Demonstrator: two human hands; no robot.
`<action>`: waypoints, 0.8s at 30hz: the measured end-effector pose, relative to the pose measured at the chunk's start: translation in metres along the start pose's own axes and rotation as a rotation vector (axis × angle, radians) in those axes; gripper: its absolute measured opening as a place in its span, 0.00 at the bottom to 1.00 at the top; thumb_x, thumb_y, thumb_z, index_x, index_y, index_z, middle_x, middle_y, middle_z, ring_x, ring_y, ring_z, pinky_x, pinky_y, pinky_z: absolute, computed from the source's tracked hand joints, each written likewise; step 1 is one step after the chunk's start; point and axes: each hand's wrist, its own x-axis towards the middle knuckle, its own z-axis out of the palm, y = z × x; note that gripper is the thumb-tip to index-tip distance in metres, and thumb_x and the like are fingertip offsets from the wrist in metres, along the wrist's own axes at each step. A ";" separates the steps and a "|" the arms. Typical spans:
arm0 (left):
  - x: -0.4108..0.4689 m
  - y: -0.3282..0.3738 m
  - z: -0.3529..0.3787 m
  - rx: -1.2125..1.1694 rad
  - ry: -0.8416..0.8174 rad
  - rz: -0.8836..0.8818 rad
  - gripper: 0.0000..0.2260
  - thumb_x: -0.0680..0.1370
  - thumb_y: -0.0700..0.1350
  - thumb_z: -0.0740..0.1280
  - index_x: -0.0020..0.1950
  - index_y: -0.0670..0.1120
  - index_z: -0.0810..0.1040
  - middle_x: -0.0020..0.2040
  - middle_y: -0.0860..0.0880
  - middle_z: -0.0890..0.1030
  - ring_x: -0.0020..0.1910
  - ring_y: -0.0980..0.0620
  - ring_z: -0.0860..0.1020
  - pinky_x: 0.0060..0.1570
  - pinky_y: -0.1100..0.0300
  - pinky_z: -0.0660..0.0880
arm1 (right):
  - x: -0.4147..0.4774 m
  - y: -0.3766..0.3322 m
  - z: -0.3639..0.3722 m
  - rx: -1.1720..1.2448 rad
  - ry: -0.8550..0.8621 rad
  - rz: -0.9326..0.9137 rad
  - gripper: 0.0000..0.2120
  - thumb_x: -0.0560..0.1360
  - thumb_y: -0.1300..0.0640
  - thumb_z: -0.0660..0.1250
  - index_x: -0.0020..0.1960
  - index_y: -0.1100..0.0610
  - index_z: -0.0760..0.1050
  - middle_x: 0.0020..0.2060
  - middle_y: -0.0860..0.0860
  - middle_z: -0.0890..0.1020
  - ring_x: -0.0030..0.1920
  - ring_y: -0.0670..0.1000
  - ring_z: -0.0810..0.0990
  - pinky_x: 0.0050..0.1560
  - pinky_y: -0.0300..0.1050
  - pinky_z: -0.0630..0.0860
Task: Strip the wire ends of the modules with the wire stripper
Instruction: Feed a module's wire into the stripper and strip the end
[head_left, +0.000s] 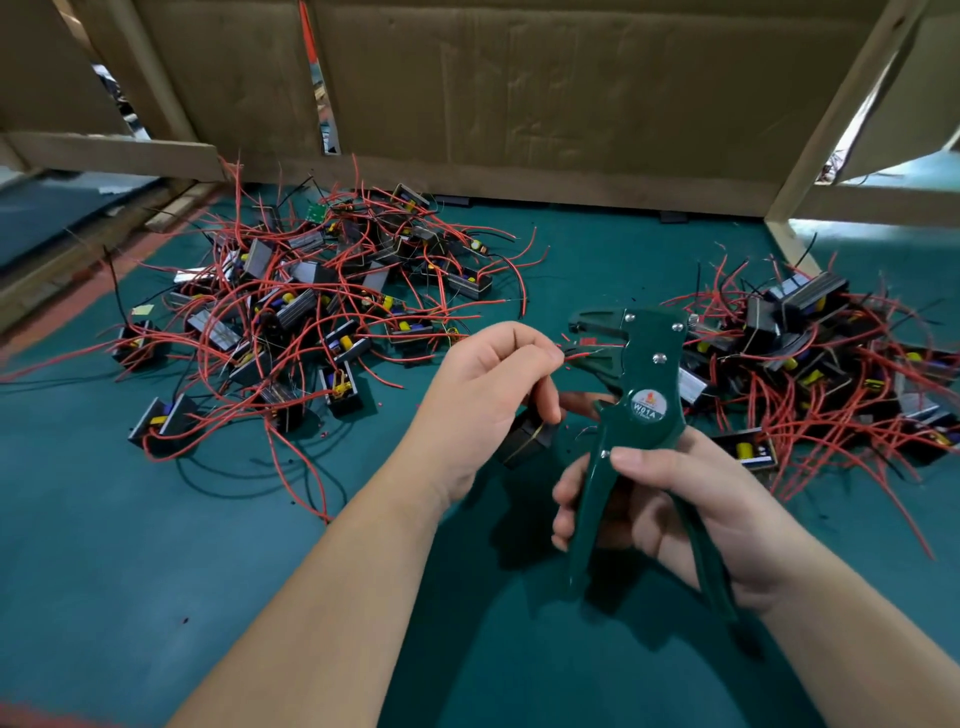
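Note:
My right hand (670, 509) grips the two handles of a dark green wire stripper (641, 395), its jaws pointing up and left. My left hand (488, 384) pinches a red wire (576, 355) between thumb and forefinger, the wire's tip lying in the stripper's jaws. A black module (524, 439) hangs below my left hand, partly hidden by the palm. A big heap of black modules with red wires (311, 306) lies on the green mat at the left. A second heap (810, 364) lies at the right.
The green mat (156, 545) covers the table. Cardboard walls (571, 83) and wooden battens (789, 228) close the back and sides. Small red insulation scraps (587, 340) lie near the jaws.

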 end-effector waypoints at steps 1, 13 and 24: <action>0.000 0.000 -0.001 0.002 0.004 -0.003 0.11 0.78 0.37 0.61 0.36 0.46 0.73 0.24 0.49 0.74 0.30 0.51 0.76 0.28 0.67 0.71 | 0.000 0.001 0.000 -0.001 -0.008 0.008 0.22 0.66 0.59 0.69 0.60 0.61 0.77 0.39 0.67 0.79 0.37 0.63 0.80 0.43 0.62 0.77; 0.002 0.001 -0.002 -0.057 0.091 -0.073 0.11 0.78 0.38 0.64 0.36 0.46 0.74 0.27 0.53 0.76 0.28 0.55 0.75 0.33 0.62 0.73 | -0.004 0.000 -0.002 -0.049 -0.047 0.005 0.31 0.64 0.53 0.78 0.64 0.56 0.75 0.39 0.65 0.79 0.39 0.65 0.80 0.44 0.62 0.76; 0.002 -0.003 -0.005 0.229 0.108 0.251 0.04 0.74 0.43 0.69 0.40 0.50 0.79 0.29 0.58 0.76 0.29 0.57 0.71 0.33 0.65 0.69 | -0.006 -0.006 -0.003 0.038 -0.090 0.047 0.23 0.61 0.53 0.79 0.50 0.64 0.78 0.38 0.66 0.78 0.37 0.64 0.80 0.42 0.61 0.77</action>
